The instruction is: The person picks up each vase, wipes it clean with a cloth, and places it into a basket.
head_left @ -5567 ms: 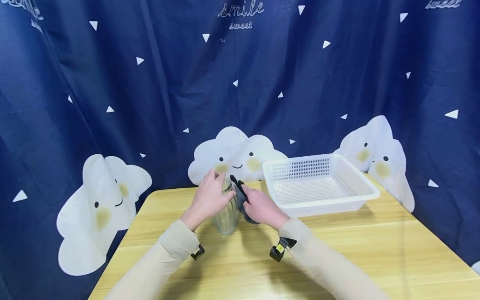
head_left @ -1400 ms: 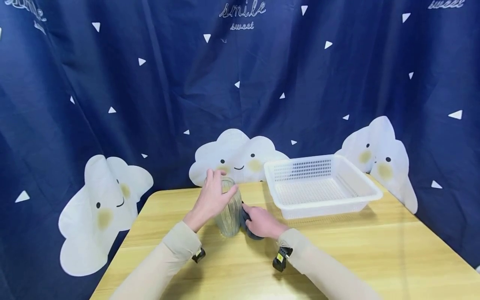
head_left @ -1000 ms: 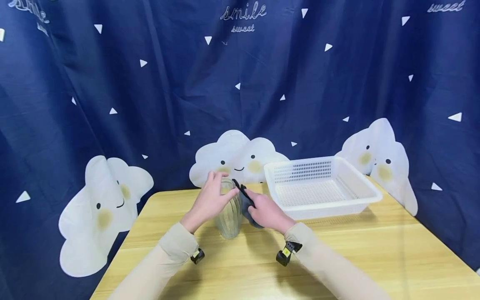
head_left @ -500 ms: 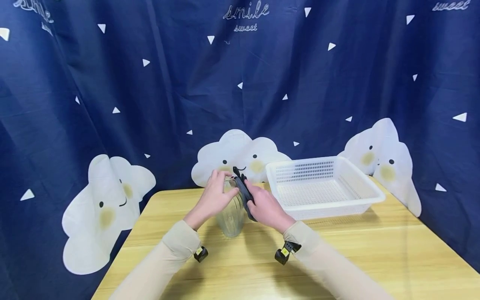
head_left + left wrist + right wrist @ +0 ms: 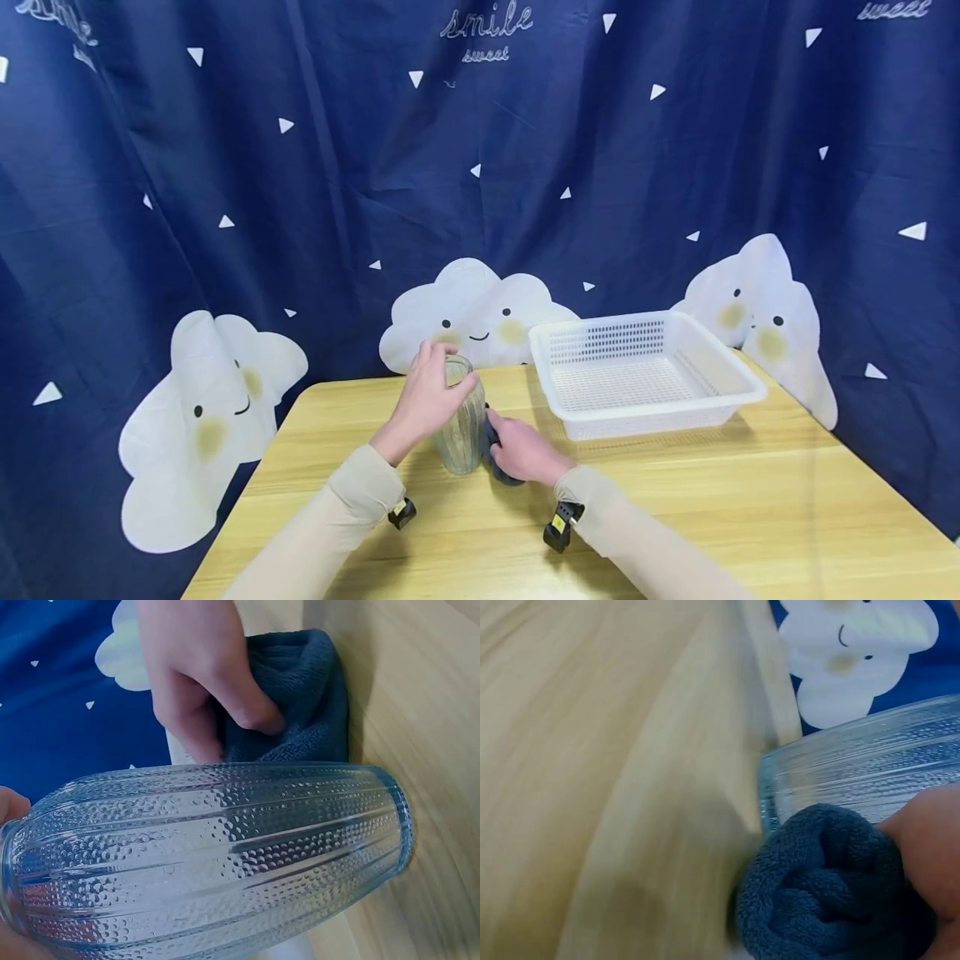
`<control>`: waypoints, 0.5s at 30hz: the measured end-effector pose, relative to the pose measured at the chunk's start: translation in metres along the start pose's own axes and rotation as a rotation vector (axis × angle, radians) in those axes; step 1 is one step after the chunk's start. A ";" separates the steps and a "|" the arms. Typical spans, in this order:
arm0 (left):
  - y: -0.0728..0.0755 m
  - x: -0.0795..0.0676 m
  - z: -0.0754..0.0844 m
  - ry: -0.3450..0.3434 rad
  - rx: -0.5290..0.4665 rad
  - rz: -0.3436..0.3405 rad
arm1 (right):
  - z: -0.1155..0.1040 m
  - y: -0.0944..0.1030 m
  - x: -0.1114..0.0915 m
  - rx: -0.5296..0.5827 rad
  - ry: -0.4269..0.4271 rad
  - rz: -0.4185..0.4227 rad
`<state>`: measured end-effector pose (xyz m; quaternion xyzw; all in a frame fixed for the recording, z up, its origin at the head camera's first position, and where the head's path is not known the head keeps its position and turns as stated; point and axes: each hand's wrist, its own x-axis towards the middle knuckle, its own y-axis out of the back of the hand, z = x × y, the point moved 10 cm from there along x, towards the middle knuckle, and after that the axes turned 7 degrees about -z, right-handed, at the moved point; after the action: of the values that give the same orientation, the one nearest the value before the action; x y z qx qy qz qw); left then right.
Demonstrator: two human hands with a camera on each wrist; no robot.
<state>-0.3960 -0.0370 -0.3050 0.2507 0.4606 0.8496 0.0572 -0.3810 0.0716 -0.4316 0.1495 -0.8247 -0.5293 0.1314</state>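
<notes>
A clear ribbed glass vase (image 5: 461, 435) with a dimpled surface stands upright on the wooden table. My left hand (image 5: 427, 398) grips it around the neck, thumb on the near side of the rim. My right hand (image 5: 527, 448) holds a bunched dark blue-grey terry towel (image 5: 501, 472) against the right side of the vase, low down. In the left wrist view the towel (image 5: 311, 697) touches the lower part of the glass, the right thumb and fingers digging into it. The right wrist view has the folded towel (image 5: 821, 885) close to the vase's base (image 5: 769, 796).
A white perforated plastic basket (image 5: 656, 412) sits to the right of my hands, near the table's back edge. Behind the table (image 5: 465, 550) hangs a navy curtain (image 5: 420, 183) with clouds and triangles.
Half a second ago the towel was up by the rim; my right hand has since slid it down the vase's right side. It stood low, then high before that. The left hand keeps its grip.
</notes>
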 end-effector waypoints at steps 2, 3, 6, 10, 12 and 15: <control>0.000 -0.001 -0.002 0.009 -0.007 0.009 | -0.001 0.004 0.000 0.030 0.015 0.007; -0.001 -0.001 -0.003 0.014 -0.009 0.010 | 0.000 0.007 -0.001 0.051 0.019 0.010; -0.003 -0.001 -0.003 0.024 -0.011 0.003 | -0.001 0.021 -0.004 0.104 0.020 0.039; -0.003 -0.002 -0.002 0.034 0.000 -0.001 | -0.010 0.051 -0.010 0.126 0.022 0.100; 0.000 -0.003 -0.002 0.040 0.007 0.006 | -0.017 0.069 -0.013 0.121 0.030 0.145; 0.004 -0.004 -0.001 0.052 0.034 0.020 | -0.028 0.095 -0.018 0.097 0.043 0.209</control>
<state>-0.3925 -0.0419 -0.3035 0.2341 0.4737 0.8484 0.0327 -0.3645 0.0926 -0.3346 0.0802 -0.8576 -0.4687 0.1962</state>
